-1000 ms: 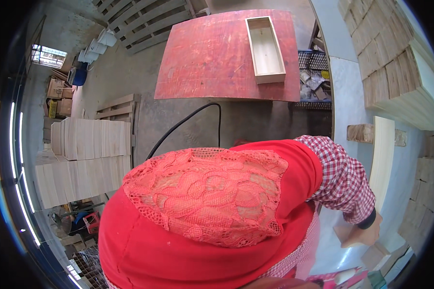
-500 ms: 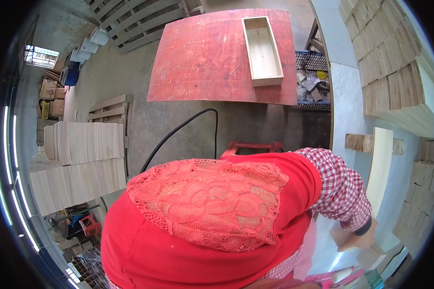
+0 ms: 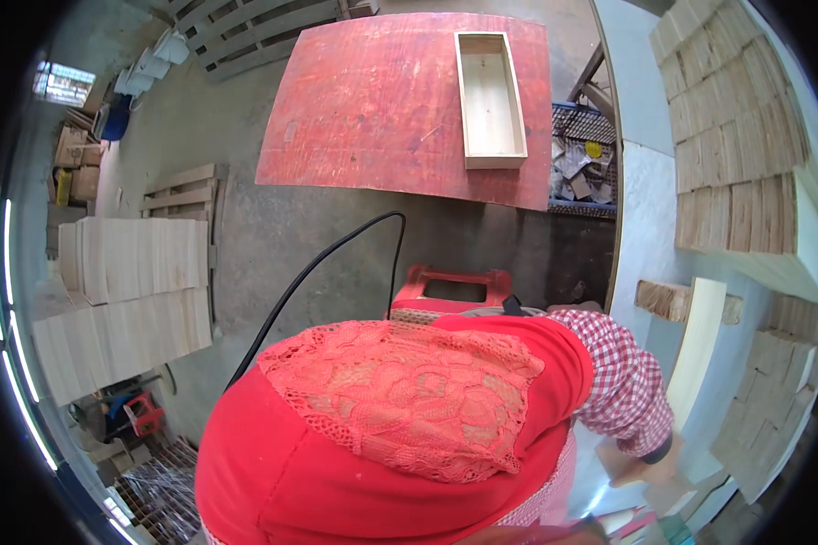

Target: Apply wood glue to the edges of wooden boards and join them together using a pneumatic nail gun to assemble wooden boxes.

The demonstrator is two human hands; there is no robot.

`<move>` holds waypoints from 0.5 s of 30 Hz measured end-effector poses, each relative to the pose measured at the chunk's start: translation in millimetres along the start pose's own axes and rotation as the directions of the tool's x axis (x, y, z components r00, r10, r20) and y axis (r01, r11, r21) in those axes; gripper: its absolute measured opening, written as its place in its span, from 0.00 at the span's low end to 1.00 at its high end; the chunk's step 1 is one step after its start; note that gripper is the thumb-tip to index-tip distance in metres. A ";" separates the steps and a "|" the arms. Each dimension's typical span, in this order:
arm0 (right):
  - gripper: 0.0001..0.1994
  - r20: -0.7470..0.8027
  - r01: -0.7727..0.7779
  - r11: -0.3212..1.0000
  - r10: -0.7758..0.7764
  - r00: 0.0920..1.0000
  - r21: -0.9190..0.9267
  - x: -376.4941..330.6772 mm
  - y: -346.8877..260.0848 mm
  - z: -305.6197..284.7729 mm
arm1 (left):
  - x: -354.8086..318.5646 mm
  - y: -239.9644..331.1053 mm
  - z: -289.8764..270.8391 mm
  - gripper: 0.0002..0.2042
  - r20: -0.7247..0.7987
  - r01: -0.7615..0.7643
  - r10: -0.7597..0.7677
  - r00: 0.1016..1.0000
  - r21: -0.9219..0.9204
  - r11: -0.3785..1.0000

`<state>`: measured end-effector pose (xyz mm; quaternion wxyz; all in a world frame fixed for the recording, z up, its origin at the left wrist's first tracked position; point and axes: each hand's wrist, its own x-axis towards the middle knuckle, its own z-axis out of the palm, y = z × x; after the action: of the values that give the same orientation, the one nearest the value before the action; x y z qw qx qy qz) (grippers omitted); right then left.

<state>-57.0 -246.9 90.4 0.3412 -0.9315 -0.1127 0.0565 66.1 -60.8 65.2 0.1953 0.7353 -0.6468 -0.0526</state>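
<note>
I see the right hand (image 3: 641, 463) low at the right edge, coming out of a red-and-white checked sleeve (image 3: 623, 386) and resting on a pale wooden piece (image 3: 668, 490) on the light tabletop (image 3: 645, 227). Whether its fingers are together or apart on that piece I cannot tell; the hand is small and partly cut off there. I see no left hand anywhere in the view.

Just above the hand a long pale plank (image 3: 700, 345) runs up the tabletop, with a short block of stacked wood (image 3: 663, 300) at its upper end. Further right stand tall stacks of thin wooden boards (image 3: 745, 145).

A red garment with a lace panel (image 3: 400, 409) fills the lower middle. Beyond it sit a red stool (image 3: 450, 286) and a black cable (image 3: 327, 263) on the concrete floor. A red board (image 3: 382, 100) carries an open wooden box (image 3: 489, 95). More stacked sheets (image 3: 127, 291) lie at the left.
</note>
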 end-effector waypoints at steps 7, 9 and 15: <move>0.39 -0.212 -0.255 0.851 0.173 0.962 -0.459 -88.0 -45.3 -33.8 | 12.6 -18.8 -1.1 0.35 0.043 0.092 -0.090 0.995 -0.051 0.994; 0.42 -0.224 -0.685 0.565 0.673 0.705 -0.459 -57.5 -142.4 -10.0 | 9.5 -9.2 -4.5 0.33 -0.090 0.023 -0.026 0.996 -0.030 0.999; 0.20 0.176 0.200 0.411 -0.096 0.980 -0.889 -81.3 -24.7 -50.4 | -17.0 14.2 -0.2 0.21 -0.572 -0.589 0.402 0.715 -0.184 0.787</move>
<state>-130.8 -280.2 147.1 -0.2132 -0.9511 -0.2235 0.0022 50.3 -45.5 67.4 0.4927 0.4704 -0.7276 0.0814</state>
